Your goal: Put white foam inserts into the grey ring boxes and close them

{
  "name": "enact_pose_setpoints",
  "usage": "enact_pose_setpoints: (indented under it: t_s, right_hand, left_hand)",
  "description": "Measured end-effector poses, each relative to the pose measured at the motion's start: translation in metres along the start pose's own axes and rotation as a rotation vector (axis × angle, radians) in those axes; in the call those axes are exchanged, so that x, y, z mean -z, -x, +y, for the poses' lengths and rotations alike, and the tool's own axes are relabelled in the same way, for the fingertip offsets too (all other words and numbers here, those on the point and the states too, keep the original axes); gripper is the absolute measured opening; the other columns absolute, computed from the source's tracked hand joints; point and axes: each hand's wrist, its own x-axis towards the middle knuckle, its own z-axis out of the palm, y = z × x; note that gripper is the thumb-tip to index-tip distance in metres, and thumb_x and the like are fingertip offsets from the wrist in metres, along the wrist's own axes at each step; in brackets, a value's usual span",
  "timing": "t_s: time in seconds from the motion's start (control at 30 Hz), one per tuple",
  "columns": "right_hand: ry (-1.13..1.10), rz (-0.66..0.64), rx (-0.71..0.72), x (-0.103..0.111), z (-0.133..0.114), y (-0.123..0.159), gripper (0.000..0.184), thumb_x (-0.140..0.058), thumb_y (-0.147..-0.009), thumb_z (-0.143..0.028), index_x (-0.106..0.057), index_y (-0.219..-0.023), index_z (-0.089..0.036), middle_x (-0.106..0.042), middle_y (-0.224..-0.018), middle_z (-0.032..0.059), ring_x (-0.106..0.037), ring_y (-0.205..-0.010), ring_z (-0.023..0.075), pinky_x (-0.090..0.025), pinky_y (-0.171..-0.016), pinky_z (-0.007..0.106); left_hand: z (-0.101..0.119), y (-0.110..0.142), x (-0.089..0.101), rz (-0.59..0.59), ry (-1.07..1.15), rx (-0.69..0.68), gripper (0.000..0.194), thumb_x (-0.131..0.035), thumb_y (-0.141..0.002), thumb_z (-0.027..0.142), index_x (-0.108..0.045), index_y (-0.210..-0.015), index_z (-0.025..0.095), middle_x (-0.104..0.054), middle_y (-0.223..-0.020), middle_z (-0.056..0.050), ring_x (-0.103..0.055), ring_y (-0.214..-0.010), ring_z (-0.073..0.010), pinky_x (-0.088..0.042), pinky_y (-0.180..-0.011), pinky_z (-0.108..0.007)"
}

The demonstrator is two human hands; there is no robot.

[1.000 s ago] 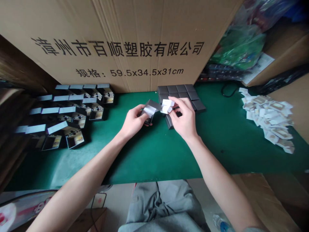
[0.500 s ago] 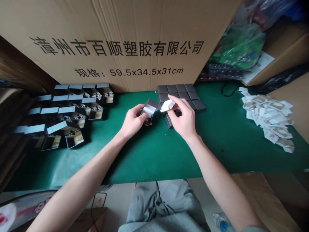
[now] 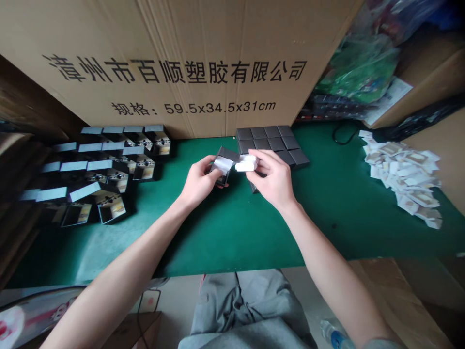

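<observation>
My left hand (image 3: 199, 182) is closed round a small dark box (image 3: 222, 164) whose lid stands open, showing a pale inner face. My right hand (image 3: 275, 180) pinches a small white insert (image 3: 246, 163) right beside the open box, almost touching it. Both hands hover over the green mat (image 3: 232, 223) near the middle. Just behind my right hand lies a block of closed dark boxes (image 3: 272, 140) in rows.
Several open dark boxes (image 3: 105, 167) with raised lids stand in rows at the left. A heap of white inserts (image 3: 403, 177) lies at the right. A big printed carton (image 3: 189, 63) walls off the back. Bags and cartons crowd the far right corner.
My right hand has turned the white insert and brought it down and leftward, closer to the open box. The left hand has stayed almost still.
</observation>
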Motion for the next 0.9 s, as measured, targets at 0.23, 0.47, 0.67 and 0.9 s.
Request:
enact_pose_setpoints:
  t_s: [0.23, 0.47, 0.67, 0.9]
  right_hand:
    - [0.066, -0.027, 0.042, 0.001, -0.002, -0.001, 0.041, -0.069, -0.087, -0.014, -0.072, -0.127, -0.023, -0.071, -0.124, 0.0078, -0.076, -0.106, 0.0214, -0.069, -0.093, 0.035]
    - [0.238, -0.001, 0.189, 0.005, -0.004, -0.004, 0.032, -0.065, -0.089, -0.009, -0.077, -0.114, -0.025, -0.073, -0.118, 0.0075, -0.073, -0.108, 0.0231, -0.067, -0.093, 0.040]
    - [0.255, -0.028, 0.190, 0.002, 0.000, -0.002, 0.036, -0.066, -0.091, -0.014, -0.076, -0.123, -0.026, -0.071, -0.126, 0.0085, -0.073, -0.113, 0.0239, -0.067, -0.098, 0.041]
    - [0.182, -0.090, 0.203, 0.002, -0.004, -0.002, 0.041, -0.074, -0.093, -0.027, -0.073, -0.133, -0.021, -0.070, -0.134, 0.0122, -0.073, -0.117, 0.0251, -0.066, -0.102, 0.041]
  left_hand:
    - [-0.001, -0.002, 0.001, -0.018, 0.155, 0.059, 0.020, -0.068, -0.077, 0.018, -0.066, -0.096, 0.015, -0.070, -0.072, 0.001, -0.072, -0.057, -0.0168, -0.056, -0.055, -0.025]
    - [0.001, -0.006, 0.005, -0.136, 0.498, 0.151, 0.024, -0.071, -0.073, 0.009, -0.071, -0.097, 0.011, -0.076, -0.087, -0.007, -0.075, -0.065, -0.0160, -0.052, -0.048, -0.018]
    - [0.007, -0.005, 0.002, -0.153, 0.539, 0.190, 0.025, -0.071, -0.071, 0.006, -0.071, -0.097, 0.010, -0.076, -0.087, -0.007, -0.078, -0.070, -0.0184, -0.053, -0.047, -0.016]
    - [0.008, -0.004, 0.002, -0.117, 0.546, 0.190, 0.022, -0.069, -0.072, 0.005, -0.070, -0.094, 0.009, -0.074, -0.081, -0.007, -0.078, -0.068, -0.0189, -0.054, -0.047, -0.017]
